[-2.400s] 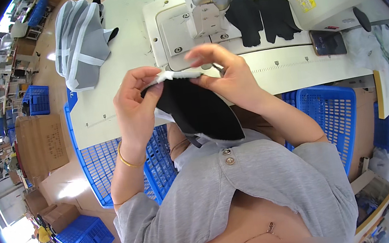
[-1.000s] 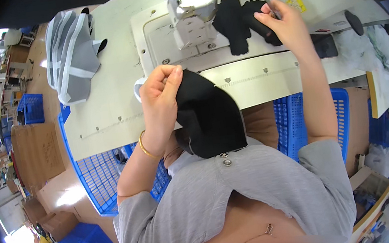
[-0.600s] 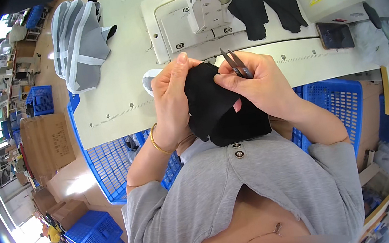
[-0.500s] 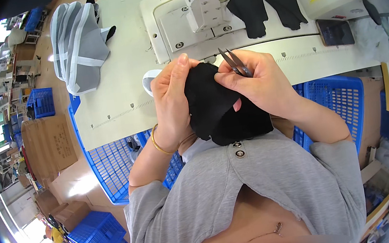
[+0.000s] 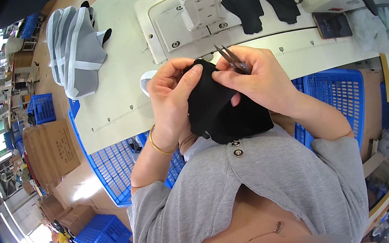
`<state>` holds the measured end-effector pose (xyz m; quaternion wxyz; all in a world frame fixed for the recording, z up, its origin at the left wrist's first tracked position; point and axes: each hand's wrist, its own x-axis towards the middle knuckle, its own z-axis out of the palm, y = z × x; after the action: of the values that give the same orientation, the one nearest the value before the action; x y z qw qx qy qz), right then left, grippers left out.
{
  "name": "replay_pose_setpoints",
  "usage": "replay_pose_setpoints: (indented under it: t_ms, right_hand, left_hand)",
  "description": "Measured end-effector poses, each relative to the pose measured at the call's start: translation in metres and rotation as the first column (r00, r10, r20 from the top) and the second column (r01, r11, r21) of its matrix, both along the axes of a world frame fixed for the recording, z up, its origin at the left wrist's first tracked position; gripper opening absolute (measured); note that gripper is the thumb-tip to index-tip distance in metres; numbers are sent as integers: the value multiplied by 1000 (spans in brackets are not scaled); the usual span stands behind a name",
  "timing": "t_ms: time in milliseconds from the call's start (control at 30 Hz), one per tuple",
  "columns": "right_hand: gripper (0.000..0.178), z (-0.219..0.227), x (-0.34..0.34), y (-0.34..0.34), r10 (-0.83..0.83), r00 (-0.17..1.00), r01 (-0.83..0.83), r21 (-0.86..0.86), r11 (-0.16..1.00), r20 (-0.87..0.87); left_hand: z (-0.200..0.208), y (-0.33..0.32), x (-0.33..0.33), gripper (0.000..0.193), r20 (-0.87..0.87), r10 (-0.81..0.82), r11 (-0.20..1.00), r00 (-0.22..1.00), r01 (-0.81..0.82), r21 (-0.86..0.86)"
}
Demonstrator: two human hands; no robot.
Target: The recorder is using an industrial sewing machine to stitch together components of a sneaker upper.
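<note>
Between my two hands hangs a piece of black fabric (image 5: 233, 117), its lower part close to my grey shirt. My left hand (image 5: 171, 90) pinches its upper left edge between thumb and fingers. Thumb and fingers of my right hand (image 5: 251, 73) grip the same cloth near its top. Dark thread snips (image 5: 232, 59) also sit in that right hand, blades pointing up and away from me with their tips apart. Beyond the hands stands a sewing machine (image 5: 202, 4). A round white piece (image 5: 147, 82) peeks out beside my left hand, mostly hidden.
Grey pieces with white trim (image 5: 74, 53) lie stacked at the table's left. Black fabric pieces (image 5: 244, 6) rest right of the machine, near a phone (image 5: 333, 24). Blue baskets (image 5: 107, 166) stand under the table edge on both sides. Cardboard boxes (image 5: 50, 153) are on the floor at left.
My left thumb has come down from pointing up and now presses on the fabric's upper edge. My right hand keeps its grip on the fabric and snips, and the view has shifted slightly.
</note>
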<state>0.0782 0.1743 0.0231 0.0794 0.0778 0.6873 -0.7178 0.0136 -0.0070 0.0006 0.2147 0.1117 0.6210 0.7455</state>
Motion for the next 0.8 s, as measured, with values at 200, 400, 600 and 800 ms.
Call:
replay_pose_setpoints:
  t_ms: [200, 400, 600, 800]
  right_hand:
    - [19, -32, 7, 4, -47, 836, 257, 314, 914, -547]
    - [14, -29, 14, 1, -96, 977, 132, 189, 973, -188]
    - [13, -27, 14, 1, -143, 975, 162, 103, 981, -168]
    - [12, -25, 10, 0, -175, 975, 183, 50, 982, -135]
  left_hand:
    - [5, -2, -3, 13, -35, 7, 999, 999, -8, -31]
    - [6, -4, -3, 12, -85, 16, 999, 996, -19, -43]
    - [7, -3, -5, 10, -141, 20, 998, 990, -28, -58]
    - [11, -1, -10, 11, -197, 6, 997, 980, -22, -78]
